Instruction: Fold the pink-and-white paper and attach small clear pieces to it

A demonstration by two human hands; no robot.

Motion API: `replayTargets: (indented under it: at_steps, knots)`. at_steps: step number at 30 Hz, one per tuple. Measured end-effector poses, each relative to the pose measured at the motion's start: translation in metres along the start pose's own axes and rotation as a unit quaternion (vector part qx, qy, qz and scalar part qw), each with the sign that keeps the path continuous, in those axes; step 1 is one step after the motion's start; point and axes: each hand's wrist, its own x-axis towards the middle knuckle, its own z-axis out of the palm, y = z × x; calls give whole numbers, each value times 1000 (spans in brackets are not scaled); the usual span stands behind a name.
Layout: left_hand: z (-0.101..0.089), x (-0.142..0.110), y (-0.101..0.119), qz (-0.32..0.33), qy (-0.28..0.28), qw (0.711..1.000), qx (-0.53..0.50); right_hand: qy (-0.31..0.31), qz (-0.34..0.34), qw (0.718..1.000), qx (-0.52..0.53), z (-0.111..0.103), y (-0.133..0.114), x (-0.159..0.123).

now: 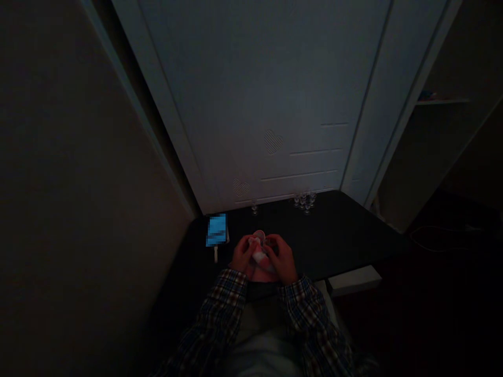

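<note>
At the near edge of the dark table, my left hand [242, 254] pinches a pink and white cloth [260, 256] that drapes down in front of me. Opposite it, my right hand [283, 257] has its fingers curled around a small clear glass [266, 243], held against the cloth. Dim light and the fingers hide much of this glass. Just beyond the fingertips is a round, pink-rimmed thing [259, 234], whose kind I cannot make out.
A small stemmed glass [254, 209] stands at the table's back edge, with several more glasses [305, 201] clustered to its right. On the left lies a lit phone [217, 230] with a white cable plug [216, 255]. A white panel [271, 104] rises behind the black table [338, 235].
</note>
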Motion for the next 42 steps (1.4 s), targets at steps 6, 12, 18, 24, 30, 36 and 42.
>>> replayTargets:
  at_steps: [6,12,18,24,30,36,42]
  knots:
    - [3,-3,-1,4,-27,999,-31,15,-1,1000,-1,0,3,0]
    - [2,-4,-1,-10,-30,999,-36,20,11,1000,-7,0,4,0]
    - [-2,0,-7,8,-29,1000,1,11,18,1000,-4,0,0,0]
    - [0,-1,-9,25,-29,999,4,-2,25,1000,-8,-1,-2,1]
    - [2,-3,-6,23,-21,999,-12,1,28,1000,-11,-1,0,1]
    - [4,-5,-2,22,-39,998,-37,-6,23,1000,2,-2,-4,1]
    - [6,-7,4,20,-49,998,-40,-8,13,1000,0,-2,-5,1]
